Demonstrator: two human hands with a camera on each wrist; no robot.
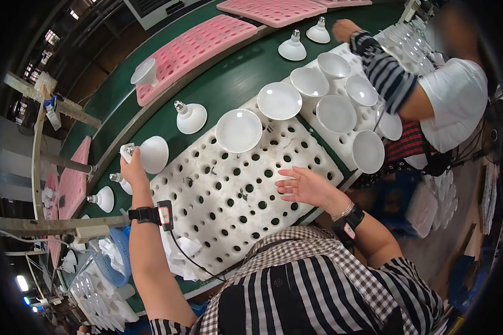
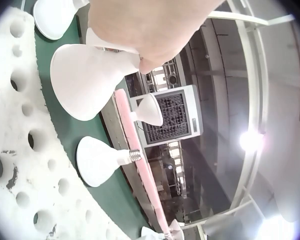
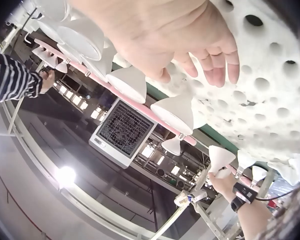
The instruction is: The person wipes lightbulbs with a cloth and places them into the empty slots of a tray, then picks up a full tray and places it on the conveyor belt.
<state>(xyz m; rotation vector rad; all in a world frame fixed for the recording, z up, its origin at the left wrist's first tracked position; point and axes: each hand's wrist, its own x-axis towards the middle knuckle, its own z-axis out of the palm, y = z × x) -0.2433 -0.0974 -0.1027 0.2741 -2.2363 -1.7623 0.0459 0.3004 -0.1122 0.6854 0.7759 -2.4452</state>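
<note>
My left hand [image 1: 133,170], out over the green belt [image 1: 145,120], grips a white reflector bulb [image 1: 155,155] by its neck. A white wrap, like cloth or tissue, shows by the fingers at the bulb's base; the left wrist view shows the bulb's wide cone [image 2: 82,82] beside the hand. My right hand [image 1: 306,187] hovers palm up over a white foam board [image 1: 207,181] full of holes, fingers extended and holding nothing. Two white reflector bulbs, one of them this bulb [image 1: 238,131], sit face up along the board's far edge.
More bulbs [image 1: 191,118] stand face down on the belt, others [image 1: 101,199] beyond my left hand. Pink perforated boards [image 1: 195,50] lie across the far side. At right, another person's striped sleeve [image 1: 385,72] reaches over a second foam board with several bulbs [image 1: 336,114].
</note>
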